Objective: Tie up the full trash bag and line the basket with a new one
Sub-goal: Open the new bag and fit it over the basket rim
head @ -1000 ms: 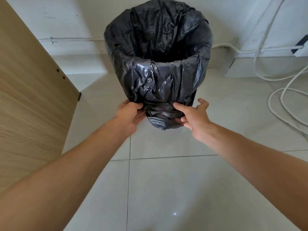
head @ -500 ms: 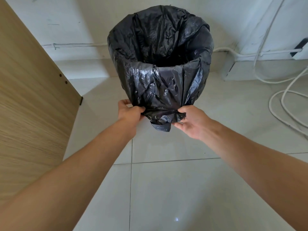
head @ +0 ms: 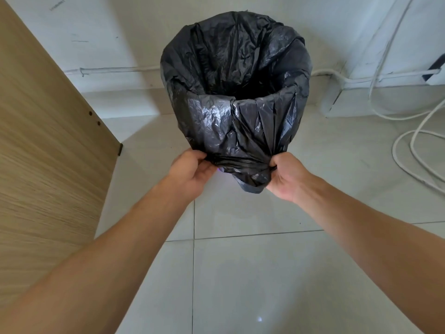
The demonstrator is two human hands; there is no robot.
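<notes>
Pale glossy floor tiles (head: 240,273) are running up to a white wall (head: 108,44), with a wood-grain panel (head: 48,153) standing on the left and white cables (head: 414,150) lying looped on the right. Near the wall a basket is standing on the tiles, wrapped so fully in a black trash bag (head: 236,121) that the basket itself is not showing. The bag's mouth is gaping open at the top, its plastic folded down over the outside. At the gathered lower edge of that fold, the left hand (head: 192,172) is pinching the plastic between thumb and fingers, and the right hand (head: 286,177) is gripping a bunched piece with curled fingers. Both forearms are reaching forward from below.
</notes>
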